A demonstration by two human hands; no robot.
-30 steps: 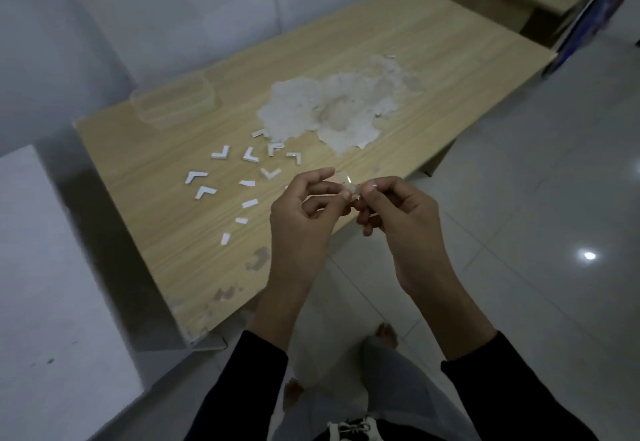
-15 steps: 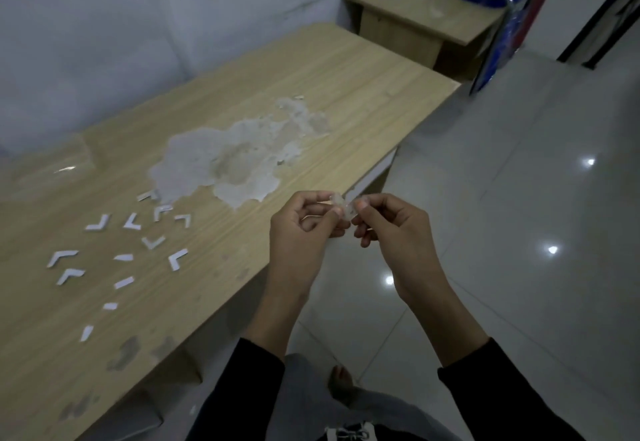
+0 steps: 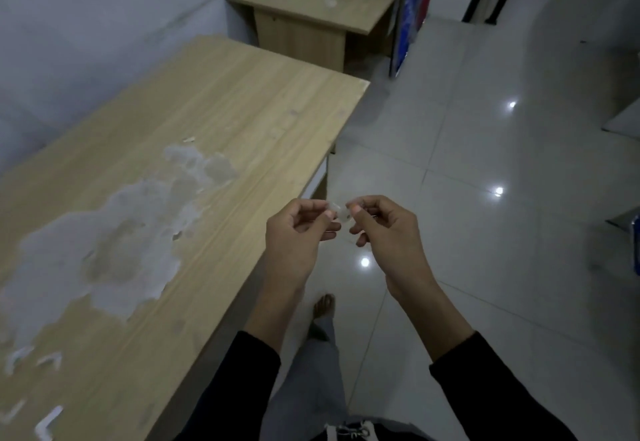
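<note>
A small translucent piece (image 3: 338, 212) is pinched at either end by the left hand (image 3: 298, 236) and the right hand (image 3: 389, 232). It is held in the air over the tiled floor (image 3: 467, 267), just beside the edge of the wooden surface (image 3: 242, 111). White angled pieces (image 3: 48, 423) are seen lying on that surface, near a worn pale patch (image 3: 121, 250).

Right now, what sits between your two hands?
In the head view, a small translucent piece bridges the gap, pinched on one side by the left hand and on the other by the right hand.
</note>
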